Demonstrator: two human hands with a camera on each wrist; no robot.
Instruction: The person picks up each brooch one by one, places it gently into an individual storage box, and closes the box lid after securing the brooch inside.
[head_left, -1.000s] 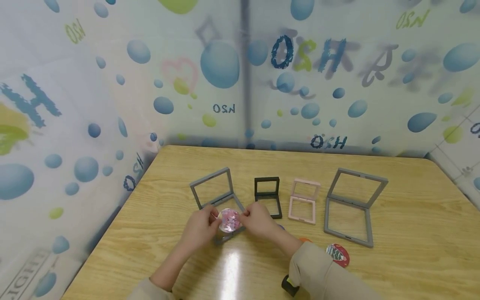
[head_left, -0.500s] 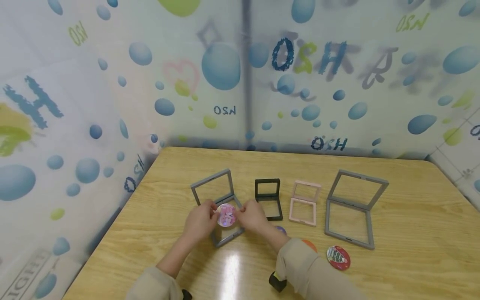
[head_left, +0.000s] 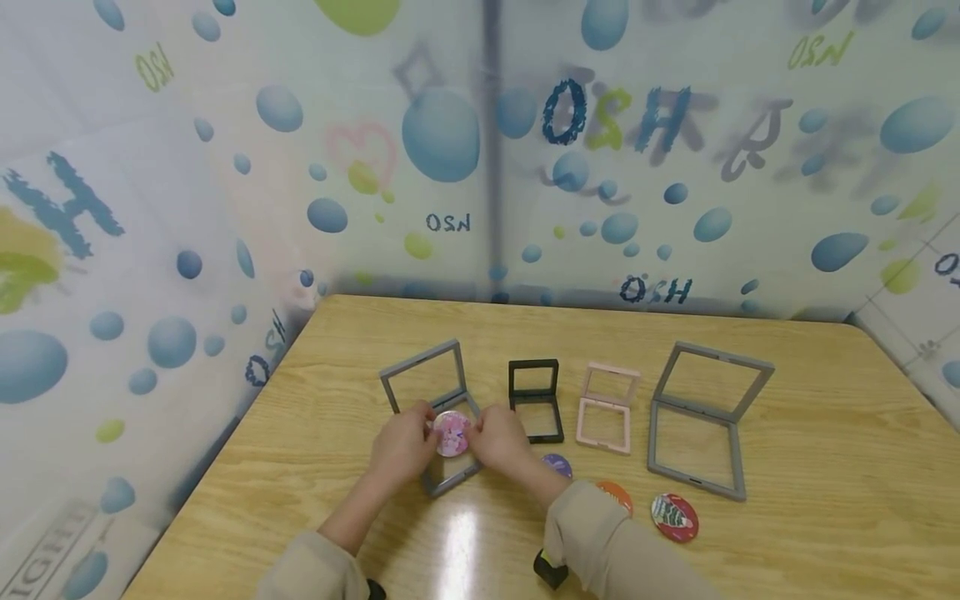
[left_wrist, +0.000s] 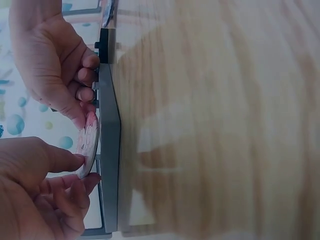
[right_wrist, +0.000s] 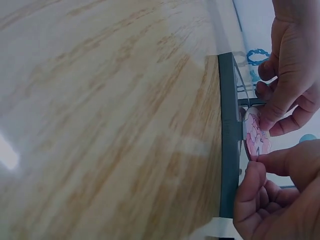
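A round pink badge (head_left: 452, 434) with a printed picture is pinched at opposite edges between my two hands. My left hand (head_left: 401, 442) grips its left edge, and my right hand (head_left: 499, 437) its right edge, both with thumb on top. The badge lies over the bottom half of an open grey display frame (head_left: 455, 480), whose lid stands up behind. In the left wrist view the badge (left_wrist: 88, 145) is tilted, close over the frame's grey side (left_wrist: 110, 150). From the right wrist view, the badge (right_wrist: 255, 134) is right at the frame's edge (right_wrist: 229, 140).
To the right stand an open black frame (head_left: 534, 363), a pink one (head_left: 604, 447) and another large grey one (head_left: 697, 482). Purple (head_left: 557, 466), orange (head_left: 616, 495) and red (head_left: 675, 517) round badges lie on the wooden table (head_left: 825, 433) near my right sleeve (head_left: 600, 533).
Both hands have shifted the badge slightly left and toward the frame's middle. My right forearm has moved left, uncovering more of the purple and orange badges.
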